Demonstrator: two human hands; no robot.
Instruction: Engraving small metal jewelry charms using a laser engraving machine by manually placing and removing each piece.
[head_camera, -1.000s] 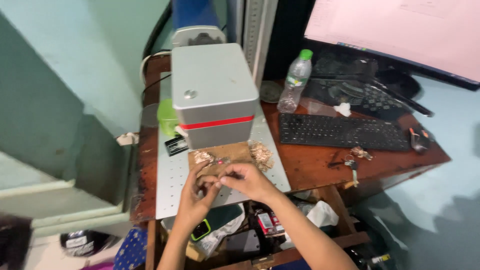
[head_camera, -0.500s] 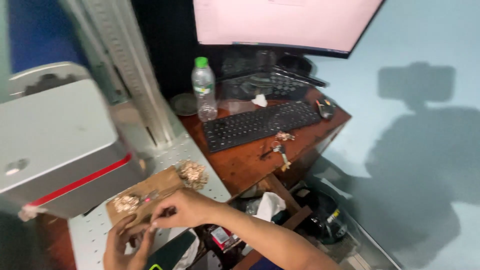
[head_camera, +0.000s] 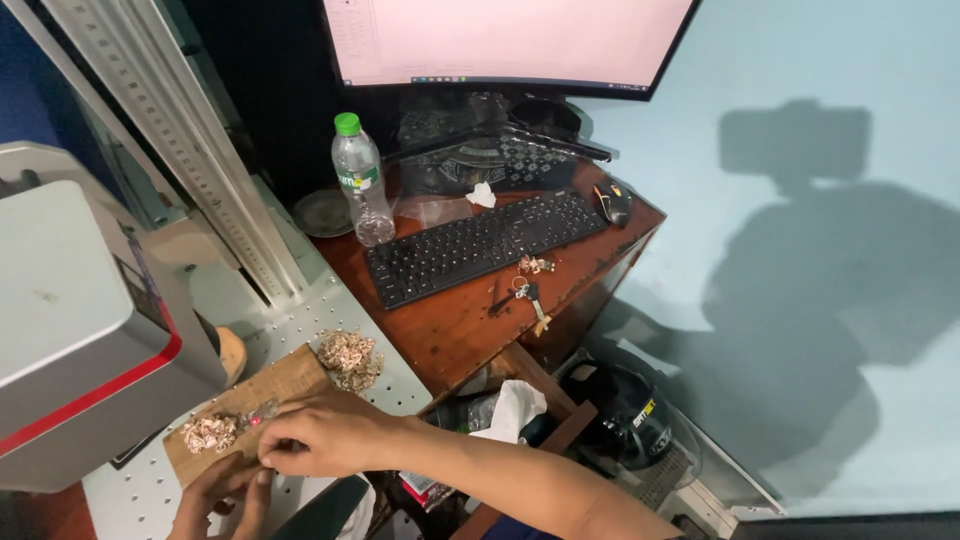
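A brown wooden board (head_camera: 290, 382) lies on the perforated metal plate (head_camera: 340, 318) under a grey machine head with a red stripe (head_camera: 70, 330). Two heaps of small gold-coloured metal pieces rest on the board, one at its far end (head_camera: 347, 358) and one at its near end (head_camera: 209, 432). My right hand (head_camera: 325, 438) lies over the board, its fingertips pinched on a small piece by a red light dot. At the board's near edge my left hand (head_camera: 218, 498) touches the same spot from below. What the fingers hold is too small to make out.
A dark wooden desk (head_camera: 470, 320) carries a black keyboard (head_camera: 480, 245), a clear bottle with a green cap (head_camera: 360, 180), a mouse (head_camera: 613, 204), keys (head_camera: 528, 292) and a monitor (head_camera: 500, 40). A metal column (head_camera: 190, 160) rises behind the plate. Clutter fills the space under the desk.
The view has swung right and come closer, so the desk and wall now fill the frame. Both hands stay together at the near end of the board.
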